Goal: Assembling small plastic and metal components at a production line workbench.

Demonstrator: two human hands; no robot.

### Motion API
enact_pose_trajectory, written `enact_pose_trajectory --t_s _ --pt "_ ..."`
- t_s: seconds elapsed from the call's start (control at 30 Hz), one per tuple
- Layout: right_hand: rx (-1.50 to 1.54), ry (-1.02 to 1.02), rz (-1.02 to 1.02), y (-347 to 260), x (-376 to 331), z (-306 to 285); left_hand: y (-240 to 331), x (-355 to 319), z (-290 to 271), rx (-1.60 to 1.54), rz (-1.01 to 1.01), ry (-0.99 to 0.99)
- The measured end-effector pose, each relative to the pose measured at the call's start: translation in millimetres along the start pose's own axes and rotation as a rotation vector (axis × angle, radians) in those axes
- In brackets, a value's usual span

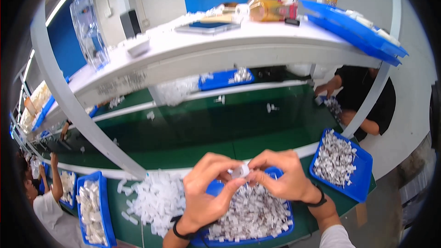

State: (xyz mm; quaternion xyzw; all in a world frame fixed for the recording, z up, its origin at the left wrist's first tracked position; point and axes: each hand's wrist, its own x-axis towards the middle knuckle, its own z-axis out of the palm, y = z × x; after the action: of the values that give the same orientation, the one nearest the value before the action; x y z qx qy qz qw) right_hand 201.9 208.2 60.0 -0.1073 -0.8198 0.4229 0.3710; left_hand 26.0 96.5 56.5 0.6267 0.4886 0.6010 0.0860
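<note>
My left hand [209, 190] pinches a small white plastic piece [240, 171] with a rounded, hollow-looking end. Fingertips of my right hand [285, 177] are closed at the right side of that piece, where a small shiny bit shows; what exactly they grip is mostly hidden. Both hands are held above a blue tray [291, 222] filled with many small white and metal parts [250, 213]. Beside my left hand lies a loose heap of translucent white plastic pieces [158, 200] on the green table.
At right stands a blue tray [364, 174] of small parts; at left, another blue tray [108, 216] with white pieces. Ahead runs a green conveyor belt [183, 133] below a white shelf [220, 53]. A person [372, 101] works across it; another person [50, 206] sits left.
</note>
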Motion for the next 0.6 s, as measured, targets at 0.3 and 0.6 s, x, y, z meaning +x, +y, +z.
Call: enact_pose_trajectory --t_s 0.3,0.6 --pt "-0.404 0.008 -0.079 18.6 8.7 -7.5 -62.6 24.4 -25.7 -0.006 -0.4 0.112" --pt "-0.526 -0.208 -0.101 20.7 11.5 -7.3 -124.2 17.1 -69.3 1.033 -0.354 -0.083"
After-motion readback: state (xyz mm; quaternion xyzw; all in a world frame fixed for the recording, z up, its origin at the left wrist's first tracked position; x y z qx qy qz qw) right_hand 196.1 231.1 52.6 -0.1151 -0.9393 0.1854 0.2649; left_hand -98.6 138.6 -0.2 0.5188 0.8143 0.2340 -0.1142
